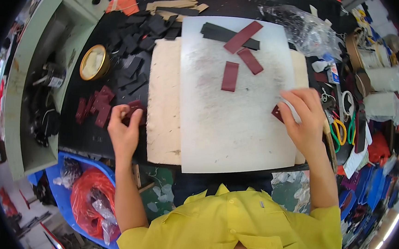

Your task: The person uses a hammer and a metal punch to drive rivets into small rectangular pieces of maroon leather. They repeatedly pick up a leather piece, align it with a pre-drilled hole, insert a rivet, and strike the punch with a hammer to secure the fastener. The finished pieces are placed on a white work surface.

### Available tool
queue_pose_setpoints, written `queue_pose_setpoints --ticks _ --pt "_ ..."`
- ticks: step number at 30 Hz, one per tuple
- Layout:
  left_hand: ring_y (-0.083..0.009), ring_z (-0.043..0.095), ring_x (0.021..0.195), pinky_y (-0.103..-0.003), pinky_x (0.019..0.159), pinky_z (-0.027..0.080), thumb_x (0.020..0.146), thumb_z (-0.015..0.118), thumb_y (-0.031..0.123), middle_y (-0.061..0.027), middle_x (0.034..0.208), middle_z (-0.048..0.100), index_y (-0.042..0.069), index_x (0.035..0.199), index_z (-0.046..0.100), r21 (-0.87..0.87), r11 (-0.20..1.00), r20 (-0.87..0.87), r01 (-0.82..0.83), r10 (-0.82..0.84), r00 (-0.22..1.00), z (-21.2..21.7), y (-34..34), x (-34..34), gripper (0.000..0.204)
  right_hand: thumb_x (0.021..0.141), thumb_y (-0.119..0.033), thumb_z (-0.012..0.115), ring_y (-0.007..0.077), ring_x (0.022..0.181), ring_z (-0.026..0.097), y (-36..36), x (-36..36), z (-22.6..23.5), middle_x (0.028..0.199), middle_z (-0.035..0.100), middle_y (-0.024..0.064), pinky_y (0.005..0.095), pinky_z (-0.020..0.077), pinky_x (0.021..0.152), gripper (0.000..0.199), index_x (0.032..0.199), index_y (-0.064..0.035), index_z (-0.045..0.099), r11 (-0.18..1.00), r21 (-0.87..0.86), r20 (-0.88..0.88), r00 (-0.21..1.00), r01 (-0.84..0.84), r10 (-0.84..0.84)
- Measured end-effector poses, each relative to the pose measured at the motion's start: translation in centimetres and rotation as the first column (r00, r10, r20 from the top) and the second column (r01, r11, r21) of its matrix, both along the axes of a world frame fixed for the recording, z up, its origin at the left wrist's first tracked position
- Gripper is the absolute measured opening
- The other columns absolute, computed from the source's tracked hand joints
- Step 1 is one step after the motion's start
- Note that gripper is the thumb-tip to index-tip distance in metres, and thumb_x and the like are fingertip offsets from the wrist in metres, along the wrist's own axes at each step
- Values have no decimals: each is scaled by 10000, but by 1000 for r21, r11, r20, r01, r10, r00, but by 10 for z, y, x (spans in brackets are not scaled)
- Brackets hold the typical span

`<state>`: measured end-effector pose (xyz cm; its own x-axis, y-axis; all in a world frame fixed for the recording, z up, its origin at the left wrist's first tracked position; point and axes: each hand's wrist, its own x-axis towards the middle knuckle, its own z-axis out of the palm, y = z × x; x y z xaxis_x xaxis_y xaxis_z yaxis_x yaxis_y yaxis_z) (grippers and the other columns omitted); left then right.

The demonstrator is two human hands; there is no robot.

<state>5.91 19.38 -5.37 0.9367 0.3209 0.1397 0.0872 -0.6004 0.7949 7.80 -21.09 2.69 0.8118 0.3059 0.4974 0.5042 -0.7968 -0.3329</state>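
At the left edge of the pale board, my left hand [124, 125] is closed, thumb and fingers around a dark red leather-like piece [136, 105]. Beside it on the black table lies a loose pile of similar dark red pieces [101, 106]. My right hand [305, 117] is over the right side of the white sheet [235, 136], its fingers curled, with another small dark red piece [276, 113] at the thumb tip; the fingers partly hide it. Farther up the sheet, dark red strips [229, 76] lie apart, one crossing some black strips [231, 36].
Black pieces [131, 36] are heaped at the far left, near a round tin of pale paste [93, 62]. Clear plastic wrap [303, 30] lies far right. Scissors [339, 130] are beside my right wrist. A blue tub [62, 166] with red bags stands below left.
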Motion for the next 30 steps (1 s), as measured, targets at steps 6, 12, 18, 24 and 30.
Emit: queue_pose_setpoints --ticks 6,12,18,24,30 --pt "-293 564 926 -409 835 454 787 812 247 -78 1024 634 79 1026 668 665 732 190 -151 30 981 19 23 28 327 778 -98 760 288 874 608 18 69 -19 915 661 92 388 505 757 221 983 -41 698 992 70 -43 994 -100 103" --pt "-281 558 884 -401 798 437 806 776 214 -68 939 654 67 973 687 583 808 223 84 -259 940 52 -65 44 240 801 -117 708 297 882 623 16 79 -25 876 670 103 386 525 761 177 958 -37 690 997 4 -155 985 -76 76" --pt "-273 571 843 -380 773 456 811 773 226 -91 895 679 38 974 705 557 747 147 363 -519 842 61 -166 54 258 763 -52 624 293 836 616 22 53 -22 812 632 98 399 529 719 146 903 -36 660 996 84 89 996 -28 20" --pt "-275 589 807 -377 741 480 738 776 75 -70 873 699 63 942 716 482 779 208 402 -547 811 51 -166 60 213 733 -96 634 236 817 578 11 -32 -18 837 576 54 352 468 703 209 932 -33 649 985 73 87 985 -157 150" --pt "-238 547 730 -337 641 450 744 769 39 -76 882 680 38 962 693 458 764 114 454 -557 823 63 -146 22 230 732 -133 620 213 822 560 16 -72 -30 816 544 45 336 438 717 224 930 -29 641 975 54 14 976 -217 217"
